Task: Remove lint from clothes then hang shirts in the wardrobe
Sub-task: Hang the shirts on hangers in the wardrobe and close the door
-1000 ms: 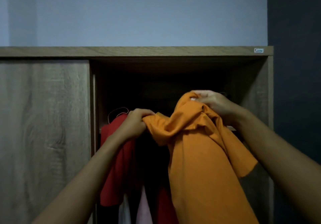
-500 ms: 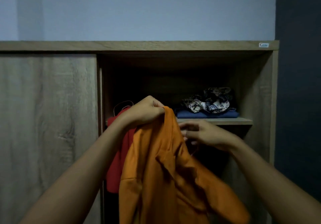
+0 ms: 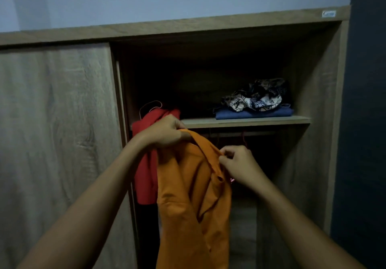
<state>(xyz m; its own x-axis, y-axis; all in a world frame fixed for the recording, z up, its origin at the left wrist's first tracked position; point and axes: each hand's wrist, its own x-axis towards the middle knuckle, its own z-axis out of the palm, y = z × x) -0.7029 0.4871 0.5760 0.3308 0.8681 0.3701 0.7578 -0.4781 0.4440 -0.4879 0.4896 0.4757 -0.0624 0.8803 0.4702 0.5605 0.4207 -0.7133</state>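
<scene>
An orange shirt (image 3: 188, 202) hangs down in front of the open wardrobe (image 3: 317, 112), held up by both hands. My left hand (image 3: 165, 132) grips its top at the collar, just below the shelf edge. To the right and a little lower, my right hand (image 3: 238, 164) pinches the collar's other side. A red shirt (image 3: 144, 177) on a red hanger (image 3: 149, 106) hangs behind my left hand at the opening's left side. Whether the orange shirt has a hanger inside it I cannot tell.
A shelf (image 3: 246, 120) inside carries a folded blue garment (image 3: 252, 113) with a patterned cloth (image 3: 257, 97) on top. Under the shelf, thin red hanger hooks (image 3: 243, 138) hang in the dark. The sliding door (image 3: 56, 143) covers the left half. A dark wall (image 3: 367, 122) stands at the right.
The orange shirt came down from in front of the shelf and now hangs lengthwise. My right hand dropped from above the shelf to the collar; the folded clothes became visible. The view tilted.
</scene>
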